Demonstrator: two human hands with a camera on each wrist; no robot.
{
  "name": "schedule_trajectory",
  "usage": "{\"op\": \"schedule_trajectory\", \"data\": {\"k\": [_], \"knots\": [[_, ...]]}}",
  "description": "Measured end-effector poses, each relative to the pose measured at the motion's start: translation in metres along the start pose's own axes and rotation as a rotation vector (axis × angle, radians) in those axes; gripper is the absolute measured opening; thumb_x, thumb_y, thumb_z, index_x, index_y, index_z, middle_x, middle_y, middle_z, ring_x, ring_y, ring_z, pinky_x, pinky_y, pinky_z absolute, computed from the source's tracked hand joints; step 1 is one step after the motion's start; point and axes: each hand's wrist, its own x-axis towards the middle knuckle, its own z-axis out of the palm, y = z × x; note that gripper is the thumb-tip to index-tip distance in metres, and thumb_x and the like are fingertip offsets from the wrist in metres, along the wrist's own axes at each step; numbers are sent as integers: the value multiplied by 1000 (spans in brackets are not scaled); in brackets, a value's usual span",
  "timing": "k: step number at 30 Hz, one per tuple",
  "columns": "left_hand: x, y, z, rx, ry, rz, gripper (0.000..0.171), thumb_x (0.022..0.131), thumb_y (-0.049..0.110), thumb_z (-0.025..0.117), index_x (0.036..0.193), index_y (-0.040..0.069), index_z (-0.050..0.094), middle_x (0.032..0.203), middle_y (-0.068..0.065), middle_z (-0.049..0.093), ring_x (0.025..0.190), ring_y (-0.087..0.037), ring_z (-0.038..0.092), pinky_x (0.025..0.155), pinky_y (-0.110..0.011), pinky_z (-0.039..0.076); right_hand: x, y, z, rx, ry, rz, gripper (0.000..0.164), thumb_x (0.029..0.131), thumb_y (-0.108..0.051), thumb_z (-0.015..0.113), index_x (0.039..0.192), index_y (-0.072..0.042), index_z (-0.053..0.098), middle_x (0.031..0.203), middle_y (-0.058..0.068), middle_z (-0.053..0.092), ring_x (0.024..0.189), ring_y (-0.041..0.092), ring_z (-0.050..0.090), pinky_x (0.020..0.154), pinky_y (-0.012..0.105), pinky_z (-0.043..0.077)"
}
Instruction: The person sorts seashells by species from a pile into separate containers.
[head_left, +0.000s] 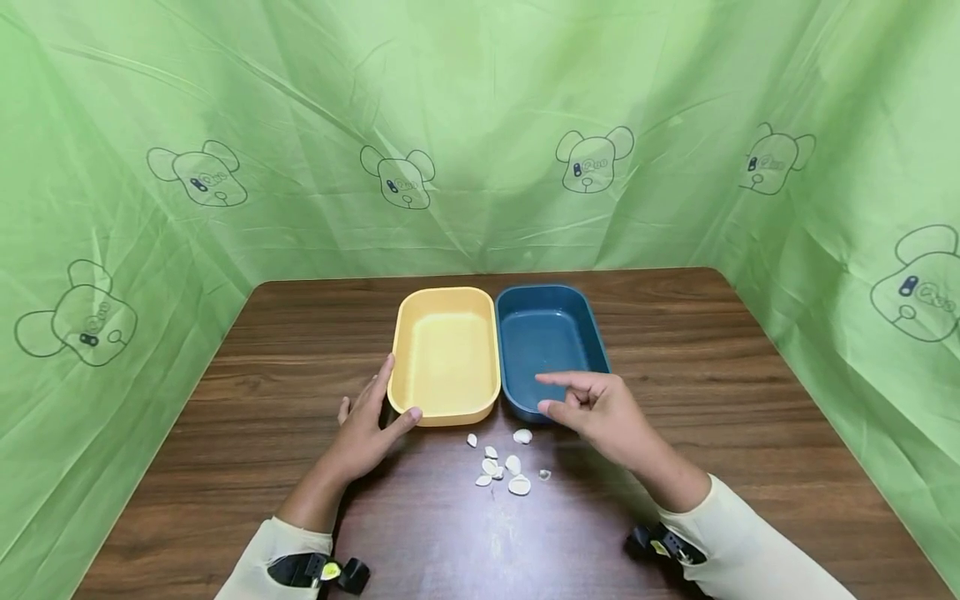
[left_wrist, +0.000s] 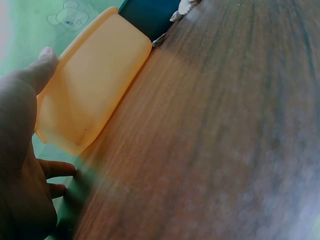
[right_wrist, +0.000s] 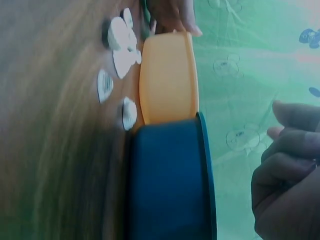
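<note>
My left hand (head_left: 368, 431) touches the front-left corner of a yellow plastic tray (head_left: 447, 419), thumb over the near rim and fingers along the left side. Against that tray's right side stands a dark blue tray (head_left: 553, 292). Over the front of the blue tray hovers my right hand (head_left: 603, 414), index finger and thumb apart, the other fingers bent, with nothing seen between them. Several small white seashells (head_left: 519, 485) lie loosely on the table in front of the trays. The right wrist view shows ridges on one shell (right_wrist: 105, 86).
The dark wood-grain table (head_left: 300, 333) is enclosed by green cloth (head_left: 480, 83) printed with bear heads, at the back and both sides. No shell shows inside either tray in the head view.
</note>
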Motion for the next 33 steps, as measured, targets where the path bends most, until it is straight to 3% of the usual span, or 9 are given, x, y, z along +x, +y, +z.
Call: {"op": "schedule_trajectory", "data": {"k": [5,10,15,24,33], "knots": [[0,0,0,0,7,7,99,105,52,69,178,31,6,184,-9,22,169,-47,20,120,-88,-7,-8,1,7,28,-99,-56,33,92,0,84,124,7,79,59,-8,44,54,-2,36,48,20,29],[1,0,1,-7,15,10,98,105,52,69,178,27,9,183,-10,23,169,-47,21,119,-88,-6,-15,6,10,31,-176,-79,31,91,0,85,121,6,80,56,3,45,54,-4,37,45,19,28],[1,0,0,-7,8,5,98,105,54,68,178,31,7,184,-9,22,169,-46,20,119,-88,-7,-23,12,11,60,-260,-68,33,91,0,85,123,8,78,56,11,40,54,-5,35,45,19,26],[-1,0,0,-3,6,2,98,105,54,68,178,33,5,184,-8,22,169,-46,20,120,-88,-7,-33,21,16,23,-413,54,41,90,-6,87,126,11,76,60,-11,45,54,-6,39,49,16,32],[-2,2,0,-2,6,4,98,106,53,68,178,33,5,184,-8,20,169,-45,19,120,-88,-6,-32,37,20,77,-470,78,44,91,-6,86,129,11,74,57,0,47,54,-5,41,49,16,30]]}}
